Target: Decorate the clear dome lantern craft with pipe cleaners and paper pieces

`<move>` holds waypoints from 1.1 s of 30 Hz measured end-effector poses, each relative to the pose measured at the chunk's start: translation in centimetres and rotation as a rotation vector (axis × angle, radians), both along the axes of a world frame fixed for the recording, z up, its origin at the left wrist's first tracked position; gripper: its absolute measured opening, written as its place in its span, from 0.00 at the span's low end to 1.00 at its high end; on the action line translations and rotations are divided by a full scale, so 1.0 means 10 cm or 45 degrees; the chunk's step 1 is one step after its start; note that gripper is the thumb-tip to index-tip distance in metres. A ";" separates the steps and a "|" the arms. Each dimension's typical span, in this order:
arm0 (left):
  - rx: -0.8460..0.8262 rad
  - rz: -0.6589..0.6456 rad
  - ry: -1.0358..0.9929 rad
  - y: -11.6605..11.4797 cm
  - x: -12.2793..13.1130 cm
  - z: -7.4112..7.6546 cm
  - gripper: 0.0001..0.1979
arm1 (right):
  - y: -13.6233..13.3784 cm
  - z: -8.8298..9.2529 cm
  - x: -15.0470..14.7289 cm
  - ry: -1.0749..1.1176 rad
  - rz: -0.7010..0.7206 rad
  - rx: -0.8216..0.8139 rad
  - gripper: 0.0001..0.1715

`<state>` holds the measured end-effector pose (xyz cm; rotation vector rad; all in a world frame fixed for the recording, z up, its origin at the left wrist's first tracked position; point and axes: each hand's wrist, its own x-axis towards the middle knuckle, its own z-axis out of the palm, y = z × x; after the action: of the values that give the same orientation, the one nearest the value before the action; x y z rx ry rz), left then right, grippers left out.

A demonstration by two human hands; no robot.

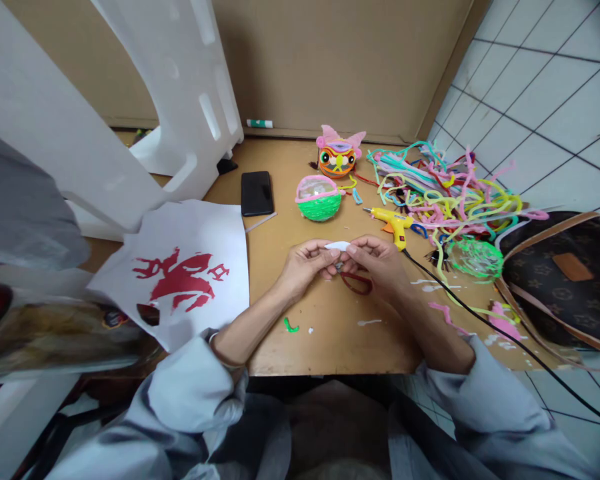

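Near the middle of the table, my left hand (pixel 305 263) and my right hand (pixel 377 263) meet, both closed in a pinch. Between the fingertips sits a small white piece (pixel 337 246) with a pointed end, perhaps paper. Just under the fingers shows a dark red loop (pixel 357 285); whether a hand touches it I cannot tell. Beyond them stands a clear ball (pixel 319 208) with green wrapping on its lower half and a pink rim. Behind it is a finished-looking orange lion-head ornament (pixel 337 159) with pink ears. A yellow glue gun (pixel 393 220) lies right of my hands.
Colourful pipe cleaners (pixel 445 183) are heaped at the back right, beside another green-wrapped clear ball (pixel 475 259) and a brown bag (pixel 565 273). The glue gun's black cord (pixel 460 303) crosses the right side. At left lie white paper (pixel 230 240) with red shapes and a black phone (pixel 257 193).
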<state>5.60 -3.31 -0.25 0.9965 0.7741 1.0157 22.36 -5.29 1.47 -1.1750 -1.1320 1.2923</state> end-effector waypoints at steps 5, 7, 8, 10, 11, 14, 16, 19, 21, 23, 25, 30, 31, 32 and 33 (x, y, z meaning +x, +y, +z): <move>-0.029 0.009 -0.072 -0.01 0.00 0.02 0.24 | -0.03 -0.01 -0.02 -0.184 -0.108 0.181 0.23; -0.030 0.043 -0.096 -0.01 0.00 0.02 0.23 | -0.05 -0.02 -0.03 -0.226 -0.131 0.231 0.22; -0.026 0.059 -0.104 0.00 0.00 0.02 0.23 | -0.06 -0.03 -0.04 -0.244 -0.140 0.254 0.21; -0.013 0.084 -0.107 0.00 0.01 0.02 0.23 | -0.08 -0.04 -0.05 -0.275 -0.158 0.296 0.19; -0.004 0.093 -0.102 0.00 0.01 0.02 0.23 | -0.08 -0.05 -0.05 -0.298 -0.164 0.315 0.18; 0.037 0.129 -0.083 -0.01 0.02 0.01 0.23 | -0.10 -0.07 -0.04 -0.418 -0.168 0.408 0.14; 0.068 0.156 -0.074 -0.01 0.02 0.00 0.22 | -0.10 -0.07 -0.04 -0.493 -0.162 0.479 0.12; 0.101 0.197 -0.102 0.00 0.01 0.00 0.22 | -0.10 -0.08 -0.04 -0.470 -0.163 0.476 0.11; 0.115 0.222 -0.142 0.01 0.01 -0.01 0.23 | -0.09 -0.08 -0.05 -0.355 -0.177 0.402 0.14; 0.132 0.241 -0.170 0.02 0.01 -0.01 0.24 | -0.07 -0.07 -0.06 -0.220 -0.187 0.323 0.20; 0.153 0.255 -0.178 0.03 0.02 -0.02 0.24 | -0.05 -0.07 -0.05 -0.132 -0.159 0.254 0.25; 0.200 0.275 -0.156 0.03 0.02 -0.02 0.22 | -0.01 -0.06 -0.03 -0.087 -0.061 0.127 0.29; 0.207 0.278 -0.150 0.03 0.02 -0.02 0.21 | 0.00 -0.06 -0.02 -0.092 -0.068 0.118 0.28; 0.213 0.281 -0.148 0.02 0.02 -0.02 0.21 | 0.00 -0.07 -0.02 -0.099 -0.081 0.113 0.28; 0.215 0.284 -0.149 0.02 0.02 -0.02 0.21 | 0.00 -0.07 -0.01 -0.107 -0.095 0.112 0.27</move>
<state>5.78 -3.09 -0.47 0.9994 0.7220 1.3387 22.23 -5.30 0.78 -1.2041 -1.1829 1.1348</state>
